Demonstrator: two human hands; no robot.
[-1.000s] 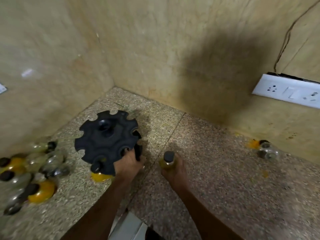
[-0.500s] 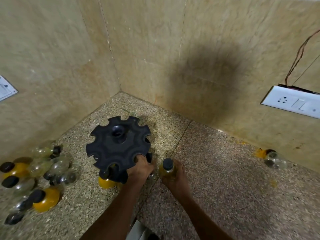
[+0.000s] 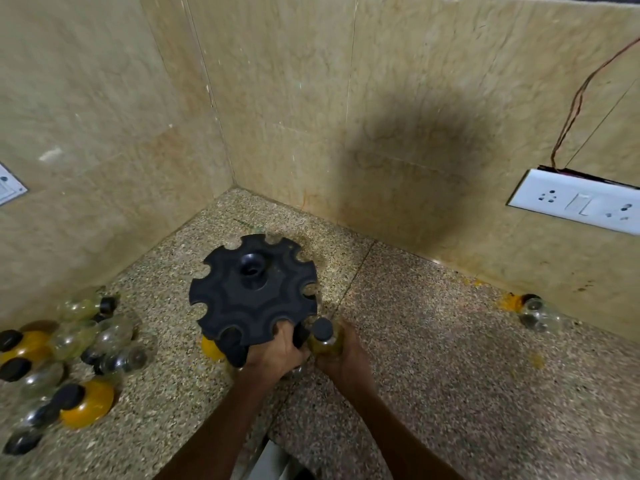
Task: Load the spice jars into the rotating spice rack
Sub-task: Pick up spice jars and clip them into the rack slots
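Right grip: right hand (image 3: 341,355) is curled round a black-capped spice jar (image 3: 323,337) with yellowish stuff inside, holding it upright right at the near-right edge of the spice rack (image 3: 252,292). Pretty much touching the rack's rim, can't tell if it's actually seated in a slot.
Left grip: left hand (image 3: 277,351) is clamped on the near rim of the rack, fingers wrapped round the edge just left of that jar.
Rack: black, round, scalloped notches all round the top, hub in the middle. Stands on the speckled worktop (image 3: 433,358), near the corner where the two tiled walls meet.
Jar under the rack: something yellow (image 3: 211,348) pokes out below the rack's near-left edge, looks like a jar already in there, mostly hidden tho.
Loose jars: a whole pile of jars (image 3: 65,362) lies on its side well to the left of the rack, some clear, some with orange-yellow powder, black caps.
Stray jar: one more clear jar (image 3: 538,313) lies far right of the rack against the wall, with a smear of yellow powder (image 3: 510,301) just beside it.
Wall bits: white socket panel (image 3: 575,202) up on the wall right of the rack, with wires (image 3: 581,95) running up from it. Another white plate (image 3: 8,185) on the wall left of the rack.
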